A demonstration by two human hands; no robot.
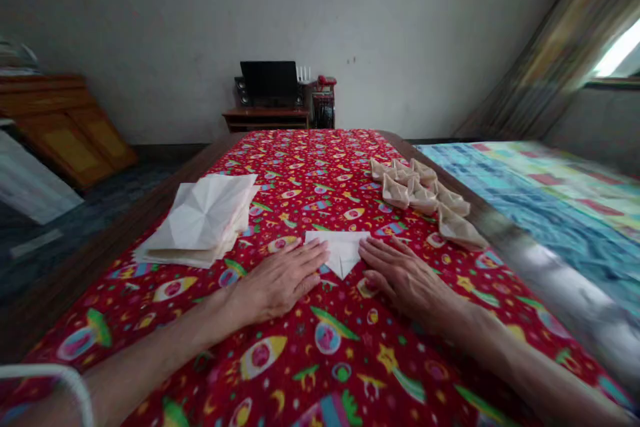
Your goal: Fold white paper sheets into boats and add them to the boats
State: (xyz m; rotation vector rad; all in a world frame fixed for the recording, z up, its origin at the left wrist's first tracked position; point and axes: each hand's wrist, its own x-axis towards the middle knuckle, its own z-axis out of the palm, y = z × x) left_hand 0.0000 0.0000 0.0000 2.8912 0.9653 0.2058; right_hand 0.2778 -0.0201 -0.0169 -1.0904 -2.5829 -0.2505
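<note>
A folded sheet of white paper (342,248), with a straight far edge and a point facing me, lies flat on the red patterned cloth. My left hand (285,277) rests palm down, its fingertips on the paper's left side. From the other side, my right hand (406,275) lies flat with fingers stretched out and their tips at the paper's right edge. Left of my hands is a stack of creased white paper sheets (203,217). Several folded paper pieces (420,190), boat-like in shape, sit grouped at the right.
The red cloth (330,353) covers a long table with a dark wooden border (415,153). A bed with a blue patterned cover (470,193) adjoins the right side. Beyond the far end stands a monitor (270,82) on a desk. A white curved tube (60,371) crosses the lower left corner.
</note>
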